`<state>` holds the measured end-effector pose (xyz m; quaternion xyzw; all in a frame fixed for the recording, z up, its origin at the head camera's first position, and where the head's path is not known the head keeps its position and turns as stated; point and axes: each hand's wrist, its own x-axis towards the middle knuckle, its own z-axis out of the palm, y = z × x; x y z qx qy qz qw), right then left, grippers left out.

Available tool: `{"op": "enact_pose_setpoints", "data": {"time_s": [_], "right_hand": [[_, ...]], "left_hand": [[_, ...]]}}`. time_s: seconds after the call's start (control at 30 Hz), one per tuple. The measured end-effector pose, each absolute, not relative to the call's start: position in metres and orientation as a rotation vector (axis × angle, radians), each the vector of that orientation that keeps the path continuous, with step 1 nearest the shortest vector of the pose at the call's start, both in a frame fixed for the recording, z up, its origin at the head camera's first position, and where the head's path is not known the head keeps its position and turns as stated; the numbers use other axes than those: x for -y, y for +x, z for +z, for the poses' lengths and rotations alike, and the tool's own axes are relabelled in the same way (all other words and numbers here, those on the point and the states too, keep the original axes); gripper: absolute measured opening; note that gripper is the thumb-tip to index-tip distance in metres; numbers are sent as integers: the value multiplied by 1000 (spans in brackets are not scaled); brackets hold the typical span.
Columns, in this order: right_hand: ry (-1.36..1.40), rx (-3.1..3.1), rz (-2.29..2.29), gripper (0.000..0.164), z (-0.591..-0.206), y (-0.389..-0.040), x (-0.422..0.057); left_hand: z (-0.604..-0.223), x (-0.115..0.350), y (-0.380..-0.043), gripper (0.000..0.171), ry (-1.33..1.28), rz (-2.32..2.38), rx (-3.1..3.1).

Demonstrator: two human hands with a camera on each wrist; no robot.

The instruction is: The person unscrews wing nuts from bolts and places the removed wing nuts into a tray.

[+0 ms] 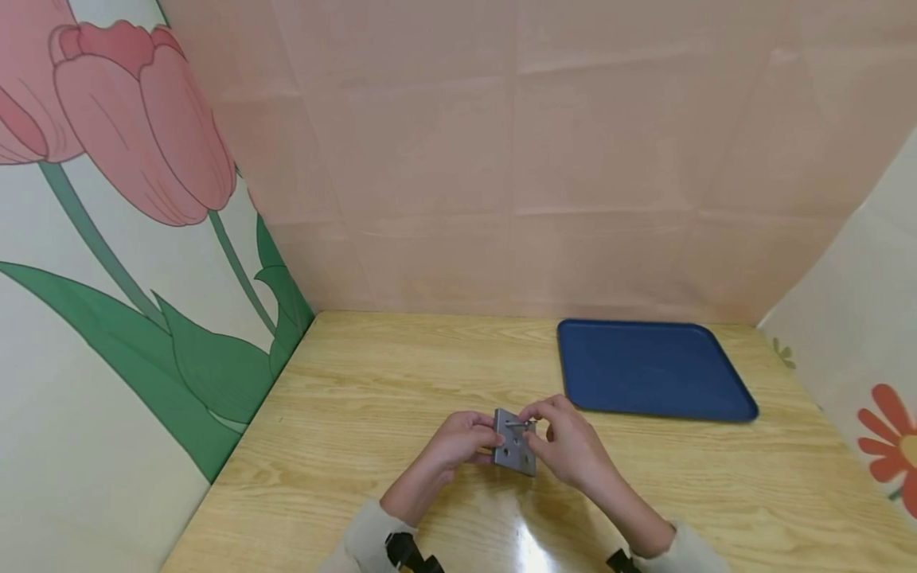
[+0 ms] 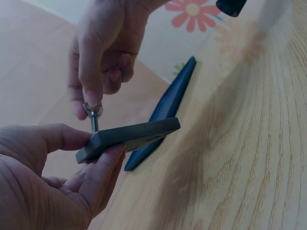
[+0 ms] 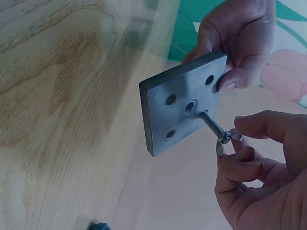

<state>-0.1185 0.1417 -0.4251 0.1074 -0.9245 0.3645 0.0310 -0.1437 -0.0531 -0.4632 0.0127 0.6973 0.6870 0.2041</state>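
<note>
A square grey metal plate (image 3: 158, 115) with several round holes is held up above the table. My left hand (image 1: 466, 438) grips it by one side, with the thumb on the holed face and fingers behind. From a hole near the plate's edge sticks a threaded bolt (image 3: 214, 125), standing out from the face. At its outer end is a wing nut (image 3: 224, 140), which my right hand (image 1: 569, 442) pinches by its wings between thumb and forefinger. In the left wrist view the bolt (image 2: 94, 122) stands upright on the tilted plate (image 2: 129, 136). The bolt's far end is hidden.
A blue tray (image 1: 652, 370) lies on the wood-grain table (image 1: 322, 446), behind and to the right of my hands. A pink-beige sheet (image 1: 516, 159) hangs at the back, and flower-printed panels (image 1: 129, 318) stand at both sides.
</note>
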Motion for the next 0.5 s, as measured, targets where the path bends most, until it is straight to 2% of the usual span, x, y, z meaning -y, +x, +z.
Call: {"op": "enact_pose_setpoints", "data": {"time_s": [0.23,0.37,0.5], "right_hand": [[311,2836,1148,15,-427,-120,-142],[275,2849,1141,25,-430,-125,-144],[266,2892,1090,27,-431,-127,-146]], "left_hand": [[-463,54,-143,24,34,1899,-1954],[-463,54,-143,24,33,1880,-1967],[-463,53,-143,23,44,1872,-1968]]}}
